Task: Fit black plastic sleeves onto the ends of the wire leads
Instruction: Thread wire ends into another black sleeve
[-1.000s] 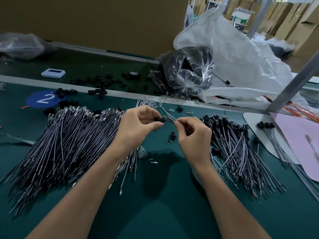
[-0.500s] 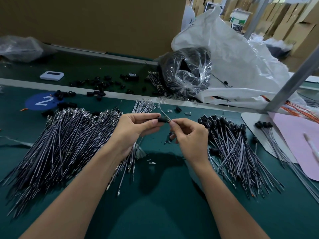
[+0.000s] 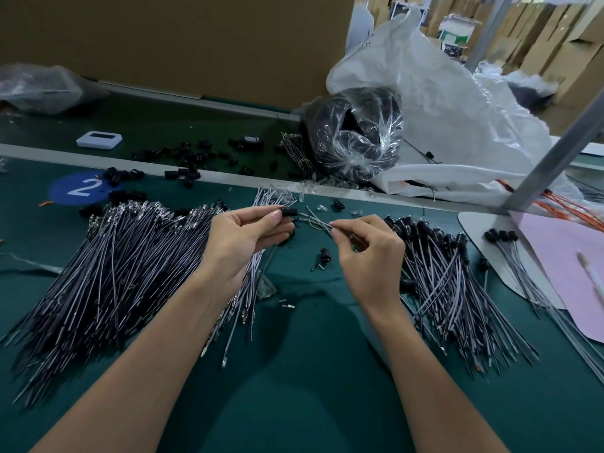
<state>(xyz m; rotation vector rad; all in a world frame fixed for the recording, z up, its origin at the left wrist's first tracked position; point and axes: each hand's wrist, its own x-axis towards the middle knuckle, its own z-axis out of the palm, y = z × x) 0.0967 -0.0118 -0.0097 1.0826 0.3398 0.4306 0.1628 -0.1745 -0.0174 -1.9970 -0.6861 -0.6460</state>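
Black sleeve (image 3: pixel 289 211) is pinched in my left hand (image 3: pixel 248 237); my right hand (image 3: pixel 369 256) pinches the thin wire lead (image 3: pixel 318 222) (very bendy). It may bend and miss the hole.

Left hand (image 3: pixel 243 238) pinches black sleeve (image 3: pixel 289 212) at fingertips; right hand (image 3: pixel 367 253) pinches wire leads (image 3: pixel 315 220) running between them. Bare lead pile (image 3: pixel 108 266) beside left hand; sleeved lead pile (image 3: pixel 457 289) beside right.

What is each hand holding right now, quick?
Left hand: closed, pinching a black sleeve at its fingertips.
Right hand: closed, pinching the wire leads that run toward the sleeve.
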